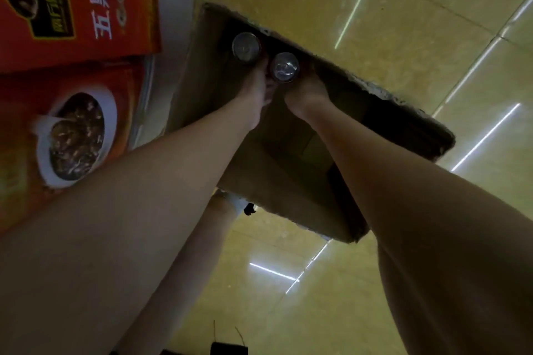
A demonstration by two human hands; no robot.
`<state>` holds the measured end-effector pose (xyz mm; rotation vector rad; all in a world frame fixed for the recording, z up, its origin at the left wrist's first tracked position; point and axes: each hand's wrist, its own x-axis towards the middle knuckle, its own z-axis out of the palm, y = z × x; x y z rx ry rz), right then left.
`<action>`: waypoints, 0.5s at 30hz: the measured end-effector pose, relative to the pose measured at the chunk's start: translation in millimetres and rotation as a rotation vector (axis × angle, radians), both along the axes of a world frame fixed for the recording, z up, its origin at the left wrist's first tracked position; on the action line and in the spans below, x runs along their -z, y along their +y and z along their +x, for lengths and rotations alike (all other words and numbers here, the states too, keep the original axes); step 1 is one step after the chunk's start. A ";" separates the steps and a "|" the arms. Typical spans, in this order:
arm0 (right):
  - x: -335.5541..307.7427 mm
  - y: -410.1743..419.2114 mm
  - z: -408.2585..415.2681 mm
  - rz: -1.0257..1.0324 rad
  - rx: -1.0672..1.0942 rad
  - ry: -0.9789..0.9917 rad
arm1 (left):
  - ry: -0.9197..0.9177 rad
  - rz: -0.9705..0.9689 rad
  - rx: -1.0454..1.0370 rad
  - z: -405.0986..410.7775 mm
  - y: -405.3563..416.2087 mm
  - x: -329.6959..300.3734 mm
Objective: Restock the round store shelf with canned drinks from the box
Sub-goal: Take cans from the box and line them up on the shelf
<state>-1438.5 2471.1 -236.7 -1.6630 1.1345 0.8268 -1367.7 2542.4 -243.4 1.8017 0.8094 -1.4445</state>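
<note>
An open brown cardboard box [202,75] stands on the floor below me, and both my arms reach down into it. Two canned drinks stand upright in its far corner, showing their silver tops. My left hand [256,89] curls its fingers against the left can [246,47]. My right hand [305,92] wraps round the right can [285,67], which sits between the two hands. The fingertips are hidden in the dark of the box. The round shelf is out of view.
Stacked red food cartons [78,8] with printed bowls rise close on the left of the box. Glossy yellow floor tiles [389,23] lie beyond and to the right. A torn box flap [288,204] sticks out toward me, and my leg [202,239] shows beneath it.
</note>
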 end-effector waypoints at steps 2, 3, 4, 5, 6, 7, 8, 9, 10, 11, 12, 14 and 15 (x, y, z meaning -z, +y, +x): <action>-15.5 3.2 -4.8 0.053 0.006 -0.023 | 0.028 -0.013 -0.131 -1.9 0.0 -7.2; -26.3 5.8 -7.7 0.088 0.018 -0.041 | 0.032 -0.012 -0.191 -4.2 0.5 -12.3; -37.2 8.4 -10.9 0.116 0.021 -0.058 | 0.034 0.002 -0.247 -7.5 1.4 -19.1; -48.9 10.4 -13.4 0.139 0.021 -0.081 | 0.032 0.025 -0.302 -10.7 5.1 -24.8; -60.6 11.5 -16.0 0.155 0.009 -0.097 | 0.023 0.054 -0.347 -12.9 9.1 -33.3; -72.1 11.7 -18.8 0.172 -0.004 -0.105 | 0.013 0.086 -0.388 -14.0 14.8 -40.5; -83.1 11.7 -22.1 0.182 -0.029 -0.096 | 0.008 0.107 -0.416 -14.4 20.5 -50.0; -94.1 10.5 -26.1 0.190 -0.059 -0.086 | 0.010 0.120 -0.427 -14.6 25.7 -60.7; -104.9 9.8 -30.0 0.195 -0.087 -0.077 | 0.022 0.127 -0.418 -14.8 29.0 -75.2; -116.2 9.5 -33.5 0.196 -0.113 -0.075 | 0.032 0.140 -0.385 -15.3 33.0 -89.2; -129.1 8.7 -35.9 0.187 -0.142 -0.070 | 0.040 0.160 -0.323 -15.7 34.7 -106.4; -155.9 6.8 -38.3 0.147 -0.167 -0.093 | 0.034 0.186 -0.159 -16.6 35.7 -140.9; -169.2 5.5 -38.2 0.128 -0.162 -0.121 | 0.011 0.187 -0.067 -16.9 35.5 -157.9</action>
